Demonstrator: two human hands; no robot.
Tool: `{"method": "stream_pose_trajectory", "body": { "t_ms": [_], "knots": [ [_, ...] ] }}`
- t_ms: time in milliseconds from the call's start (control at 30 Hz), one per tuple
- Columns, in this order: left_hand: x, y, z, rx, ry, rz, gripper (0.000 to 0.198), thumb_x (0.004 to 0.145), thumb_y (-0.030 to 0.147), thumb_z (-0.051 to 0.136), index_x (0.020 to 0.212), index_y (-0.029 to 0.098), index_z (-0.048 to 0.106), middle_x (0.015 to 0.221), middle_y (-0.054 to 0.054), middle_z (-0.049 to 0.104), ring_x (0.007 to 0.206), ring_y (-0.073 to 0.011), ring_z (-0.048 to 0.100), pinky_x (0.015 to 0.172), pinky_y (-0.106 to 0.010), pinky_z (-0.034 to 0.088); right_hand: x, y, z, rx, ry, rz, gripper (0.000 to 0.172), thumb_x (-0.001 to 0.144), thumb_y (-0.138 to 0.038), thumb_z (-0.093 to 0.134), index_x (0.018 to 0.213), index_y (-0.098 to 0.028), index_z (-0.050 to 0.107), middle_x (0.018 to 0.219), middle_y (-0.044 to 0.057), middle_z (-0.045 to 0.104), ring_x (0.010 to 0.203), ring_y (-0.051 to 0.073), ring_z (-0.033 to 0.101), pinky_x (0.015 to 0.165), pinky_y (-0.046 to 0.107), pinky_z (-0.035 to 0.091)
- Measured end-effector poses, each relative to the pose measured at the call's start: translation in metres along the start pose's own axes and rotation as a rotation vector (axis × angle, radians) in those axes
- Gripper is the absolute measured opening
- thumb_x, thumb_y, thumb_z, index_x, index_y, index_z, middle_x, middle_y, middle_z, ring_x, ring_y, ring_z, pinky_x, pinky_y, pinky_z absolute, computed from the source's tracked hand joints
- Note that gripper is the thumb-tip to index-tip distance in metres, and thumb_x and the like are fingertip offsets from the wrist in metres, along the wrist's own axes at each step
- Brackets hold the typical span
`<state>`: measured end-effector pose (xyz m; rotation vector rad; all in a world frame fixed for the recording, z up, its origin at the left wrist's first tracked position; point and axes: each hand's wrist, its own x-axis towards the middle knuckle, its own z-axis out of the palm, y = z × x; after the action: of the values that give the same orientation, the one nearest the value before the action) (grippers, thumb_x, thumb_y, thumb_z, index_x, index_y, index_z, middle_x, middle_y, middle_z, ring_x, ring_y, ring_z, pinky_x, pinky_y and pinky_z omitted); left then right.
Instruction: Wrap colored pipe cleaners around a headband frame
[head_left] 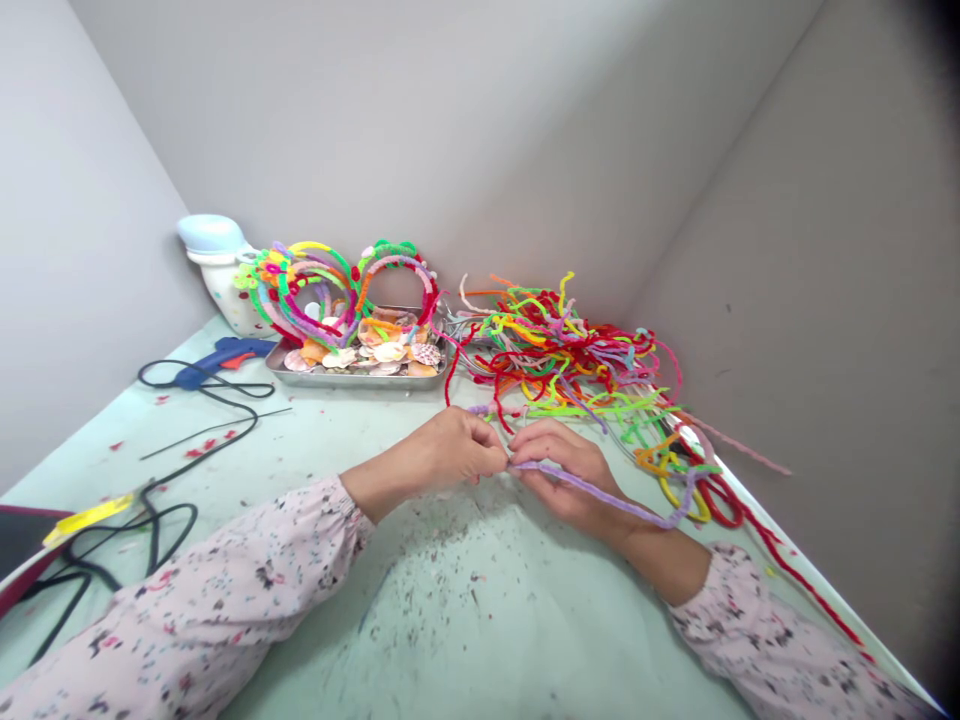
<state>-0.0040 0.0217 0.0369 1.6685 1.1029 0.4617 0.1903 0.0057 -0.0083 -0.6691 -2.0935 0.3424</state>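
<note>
My left hand (469,447) is closed in a pinch, thumb against fingers, at the end of a purple pipe cleaner (600,492). Close against it, my right hand (564,468) has its fingers curled at the same spot. From the fingertips the fuzzy purple stem runs right over my right hand and wrist, bending up at its far end. A thin grey band (505,438) shows between the hands, partly hidden by the fingers; which hand grips it I cannot tell.
A metal tray (360,380) of seashells (390,352) carries several wrapped headbands (307,290). Tangled pipe cleaners (570,345) lie at the back right. On the left are a blue glue gun (225,358), its black cable (154,500) and a white container (232,290). Walls stand behind and right.
</note>
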Motion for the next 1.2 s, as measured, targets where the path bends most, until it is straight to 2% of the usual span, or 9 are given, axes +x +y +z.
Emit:
{"method": "stream_pose_trajectory", "body": {
  "t_ms": [233,400,633,867,1200],
  "knots": [
    [0.001,-0.001,-0.005,0.068,-0.019,0.052,0.019,0.070,0.028,0.054,0.068,0.014,0.067,0.054,0.004,0.050,0.050,-0.0083,0.043,0.047,-0.019,0.033,0.002,-0.002,-0.001,-0.025,0.028,0.020,0.013,0.081,-0.012,0.059,0.089,-0.021,0.062,0.091,0.006,0.063,0.088,0.017,0.061,0.078,0.032,0.051],
    [0.001,0.000,-0.011,0.153,-0.028,0.169,0.020,0.074,0.027,0.054,0.079,0.015,0.070,0.059,0.005,0.054,0.053,-0.0076,0.042,0.049,-0.018,0.031,0.006,-0.005,-0.003,-0.061,0.067,0.048,0.011,0.083,-0.013,0.058,0.086,-0.022,0.062,0.089,0.006,0.063,0.086,0.017,0.061,0.077,0.033,0.051],
    [-0.002,0.004,-0.001,0.173,0.084,0.210,0.018,0.073,0.018,0.053,0.079,0.015,0.070,0.065,0.002,0.061,0.060,-0.0094,0.050,0.056,-0.019,0.037,0.006,-0.003,-0.004,-0.061,0.076,0.067,0.010,0.083,-0.014,0.058,0.086,-0.022,0.063,0.088,0.005,0.064,0.086,0.017,0.061,0.077,0.033,0.051],
    [-0.004,0.008,0.002,0.241,0.173,0.257,0.019,0.071,0.013,0.049,0.074,0.015,0.068,0.065,0.002,0.060,0.059,-0.0097,0.050,0.056,-0.020,0.036,0.004,-0.001,-0.001,-0.040,0.087,0.060,0.013,0.083,-0.015,0.060,0.093,-0.022,0.064,0.091,0.005,0.065,0.090,0.018,0.061,0.084,0.036,0.049],
    [-0.002,0.003,0.013,0.456,0.323,0.451,0.015,0.072,0.011,0.050,0.073,0.016,0.065,0.069,0.000,0.060,0.066,-0.0126,0.052,0.063,-0.024,0.037,0.003,-0.001,-0.001,-0.087,0.122,0.072,0.012,0.084,-0.016,0.056,0.089,-0.022,0.065,0.086,0.004,0.067,0.085,0.018,0.062,0.078,0.033,0.051]
  ]
}}
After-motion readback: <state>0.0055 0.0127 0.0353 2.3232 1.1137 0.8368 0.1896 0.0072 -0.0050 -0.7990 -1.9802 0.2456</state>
